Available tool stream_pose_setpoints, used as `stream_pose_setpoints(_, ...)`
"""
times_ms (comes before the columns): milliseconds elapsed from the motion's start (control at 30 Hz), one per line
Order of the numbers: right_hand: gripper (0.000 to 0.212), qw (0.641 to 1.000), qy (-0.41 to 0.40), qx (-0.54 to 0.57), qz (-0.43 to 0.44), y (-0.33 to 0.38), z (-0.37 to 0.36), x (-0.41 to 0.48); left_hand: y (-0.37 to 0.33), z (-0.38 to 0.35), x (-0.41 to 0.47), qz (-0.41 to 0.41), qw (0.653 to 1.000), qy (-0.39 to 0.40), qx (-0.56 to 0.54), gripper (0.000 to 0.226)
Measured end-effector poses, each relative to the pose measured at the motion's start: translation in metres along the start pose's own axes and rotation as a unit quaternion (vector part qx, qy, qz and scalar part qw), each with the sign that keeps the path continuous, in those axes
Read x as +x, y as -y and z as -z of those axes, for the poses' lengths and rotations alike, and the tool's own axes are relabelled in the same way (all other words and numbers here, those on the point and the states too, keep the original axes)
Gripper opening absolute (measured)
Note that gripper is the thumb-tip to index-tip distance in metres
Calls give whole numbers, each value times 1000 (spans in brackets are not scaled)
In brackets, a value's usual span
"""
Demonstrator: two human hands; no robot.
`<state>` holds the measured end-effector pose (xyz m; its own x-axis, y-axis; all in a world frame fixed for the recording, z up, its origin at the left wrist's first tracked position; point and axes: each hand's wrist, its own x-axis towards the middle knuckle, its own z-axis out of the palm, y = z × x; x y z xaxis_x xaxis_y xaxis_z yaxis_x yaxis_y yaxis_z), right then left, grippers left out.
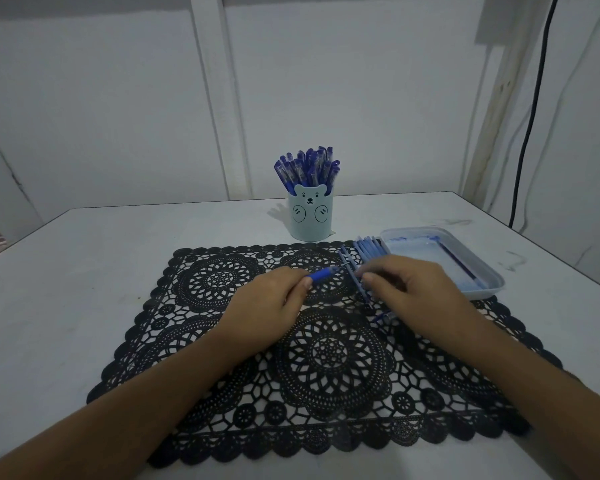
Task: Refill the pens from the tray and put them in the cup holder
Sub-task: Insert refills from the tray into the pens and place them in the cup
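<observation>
Lace mat [329, 355] beneath; left fingers [293, 279] pinch blue pen [321, 273]; right fingers [373, 279] curled, hold unclear.

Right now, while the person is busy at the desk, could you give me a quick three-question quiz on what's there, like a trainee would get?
1. True or false: the cup holder stands upright, full of pens.
2. The left hand pinches: A a blue pen; B a spoon; C nothing.
3. Fill in: the clear tray lies to the ___ of the cup holder.

Key: 1 true; 2 A; 3 right.
</observation>
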<state>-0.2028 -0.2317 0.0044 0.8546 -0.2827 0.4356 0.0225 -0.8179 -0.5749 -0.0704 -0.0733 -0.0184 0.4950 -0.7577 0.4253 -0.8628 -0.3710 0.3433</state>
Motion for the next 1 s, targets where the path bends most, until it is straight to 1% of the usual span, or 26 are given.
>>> stream_pose_setpoints(100,17,989,87,-103,64,-1,-9,-4,0,0,0,0,1000,3,11,29)
stream_pose_setpoints(167,19,976,129,-152,82,-4,-15,-7,0,0,0,1,1000,5,15,30)
stream_pose_setpoints(233,22,971,152,-166,79,-3,-18,-8,0,0,0,2,1000,8,16,29)
stream_pose_setpoints(333,27,973,154,-160,67,-2,-20,-6,-1,0,-1,-3,1000,11,19,29)
stream_pose_setpoints(400,28,976,150,-146,58,-3,-19,-6,-1,0,-1,-5,1000,13,22,29)
stream_pose_setpoints(467,21,986,120,-105,48,-3,-16,-5,-1,0,-1,-11,1000,13,24,30)
stream_pose_setpoints(533,9,997,40,-59,27,-2,-13,-3,0,-1,-1,-18,999,14,25,29)
stream_pose_setpoints(600,7,999,-47,-7,-8,0,-10,-1,1,-2,-1,-31,999,12,17,29)
stream_pose_setpoints(633,8,997,-66,15,-22,0,-9,0,1,-3,-1,-43,999,10,12,31)
stream_pose_setpoints(667,11,997,-60,30,-33,0,-9,0,1,-4,-2,-58,998,9,12,35)
stream_pose_setpoints(733,19,999,-9,16,-31,1,-13,-1,1,-5,-3,-83,996,6,24,45)
stream_pose_setpoints(800,17,1000,18,-14,-19,0,-16,-1,1,-6,-3,-95,995,0,30,50)
stream_pose_setpoints(867,12,1000,8,-4,-28,1,-14,1,1,-5,-3,-93,995,-3,27,50)
stream_pose_setpoints(967,17,998,-11,30,-62,-4,-5,3,-1,-3,-3,-76,997,3,18,44)
stream_pose_setpoints(1000,19,995,-27,57,-80,-7,-1,5,-1,-3,-2,-67,998,3,12,40)
